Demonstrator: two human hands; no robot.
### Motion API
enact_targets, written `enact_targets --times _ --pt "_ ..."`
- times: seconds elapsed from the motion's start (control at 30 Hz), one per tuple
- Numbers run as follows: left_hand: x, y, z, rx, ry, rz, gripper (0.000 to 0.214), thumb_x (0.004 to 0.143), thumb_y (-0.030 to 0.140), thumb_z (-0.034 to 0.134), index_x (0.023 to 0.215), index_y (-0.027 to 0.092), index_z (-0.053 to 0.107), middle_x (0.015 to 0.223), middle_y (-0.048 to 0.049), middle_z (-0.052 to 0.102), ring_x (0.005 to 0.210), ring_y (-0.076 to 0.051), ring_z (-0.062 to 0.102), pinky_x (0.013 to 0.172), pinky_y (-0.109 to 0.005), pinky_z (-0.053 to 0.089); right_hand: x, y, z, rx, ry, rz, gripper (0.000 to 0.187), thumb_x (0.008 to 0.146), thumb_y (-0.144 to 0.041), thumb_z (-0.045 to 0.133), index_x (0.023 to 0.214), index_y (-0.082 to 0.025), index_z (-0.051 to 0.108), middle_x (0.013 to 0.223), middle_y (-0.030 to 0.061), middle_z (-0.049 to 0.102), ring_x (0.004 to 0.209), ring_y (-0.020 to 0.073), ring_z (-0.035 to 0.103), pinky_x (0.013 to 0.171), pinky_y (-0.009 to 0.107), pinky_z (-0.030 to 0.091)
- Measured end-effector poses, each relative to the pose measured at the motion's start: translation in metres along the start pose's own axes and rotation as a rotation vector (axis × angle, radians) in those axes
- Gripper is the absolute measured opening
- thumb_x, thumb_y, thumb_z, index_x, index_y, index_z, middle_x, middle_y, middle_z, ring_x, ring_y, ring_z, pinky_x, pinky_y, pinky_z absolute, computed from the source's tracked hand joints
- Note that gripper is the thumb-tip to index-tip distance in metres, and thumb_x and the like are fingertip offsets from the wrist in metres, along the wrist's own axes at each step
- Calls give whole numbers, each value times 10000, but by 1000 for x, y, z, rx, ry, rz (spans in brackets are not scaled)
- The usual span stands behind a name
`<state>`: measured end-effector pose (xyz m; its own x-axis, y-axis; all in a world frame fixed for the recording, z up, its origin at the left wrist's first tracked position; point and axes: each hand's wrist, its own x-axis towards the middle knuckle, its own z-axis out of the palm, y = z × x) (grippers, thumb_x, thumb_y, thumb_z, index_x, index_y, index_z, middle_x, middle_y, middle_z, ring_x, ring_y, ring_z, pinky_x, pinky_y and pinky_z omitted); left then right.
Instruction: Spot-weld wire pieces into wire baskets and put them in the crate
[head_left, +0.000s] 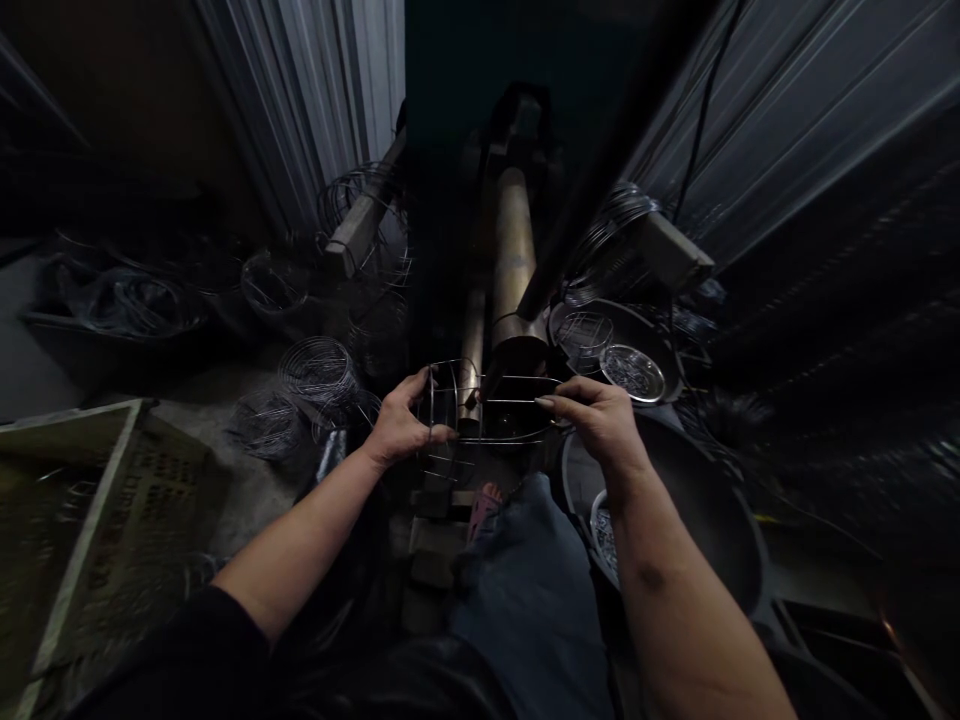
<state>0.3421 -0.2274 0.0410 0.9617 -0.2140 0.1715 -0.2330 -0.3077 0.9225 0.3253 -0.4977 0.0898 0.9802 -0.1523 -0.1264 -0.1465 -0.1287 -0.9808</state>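
A wire frame (517,378) of thin bent rods stretches between my two hands at the machine. My left hand (405,420) grips its left end, thumb below and fingers above. At the right end, my right hand (596,415) pinches the frame between thumb and fingers. A narrow metal cylinder (472,330) reaches down to the frame near its left half. Beside it is a thicker metal cylinder (515,250) with a dark rod crossing its lower end. Dim light hides where exactly the wires touch the cylinders.
Coiled wire rings (316,370) lie on the floor at left, near a yellowish crate (112,520). On the right are a large round basin (697,500), a bowl of small metal pieces (634,373) and a wooden beam end (675,255). A foot (486,500) shows below.
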Motion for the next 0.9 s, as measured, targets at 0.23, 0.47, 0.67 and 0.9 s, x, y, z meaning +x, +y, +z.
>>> enact_targets --times 0.23,0.47,0.67,0.9 --pt "0 1 -1 -16 -16 10 921 490 325 814 1302 81 455 1145 -118 503 1068 -218 517 975 -351 434 0 4 1 35 -28 12 429 503 -372 796 691 -27 626 614 51 544 546 53 477 514 123 374" --pt "-3 2 -3 23 -7 48 931 490 315 815 1306 60 446 1198 -135 480 1079 -218 508 989 -349 429 -2 2 2 76 -90 83 435 480 -365 814 664 -29 607 590 51 535 513 58 479 486 127 377" --pt "-4 4 -2 17 5 39 922 478 286 805 1299 56 454 1180 -136 496 1070 -229 517 998 -365 421 2 5 0 94 -105 112 437 463 -351 824 670 -30 611 596 51 539 522 61 485 492 130 381" --pt "-3 2 -2 29 12 48 911 482 283 808 1292 55 457 1190 -132 486 1066 -213 514 987 -346 431 4 7 0 113 -116 104 434 454 -341 827 651 -29 600 588 49 531 521 54 470 494 125 369"
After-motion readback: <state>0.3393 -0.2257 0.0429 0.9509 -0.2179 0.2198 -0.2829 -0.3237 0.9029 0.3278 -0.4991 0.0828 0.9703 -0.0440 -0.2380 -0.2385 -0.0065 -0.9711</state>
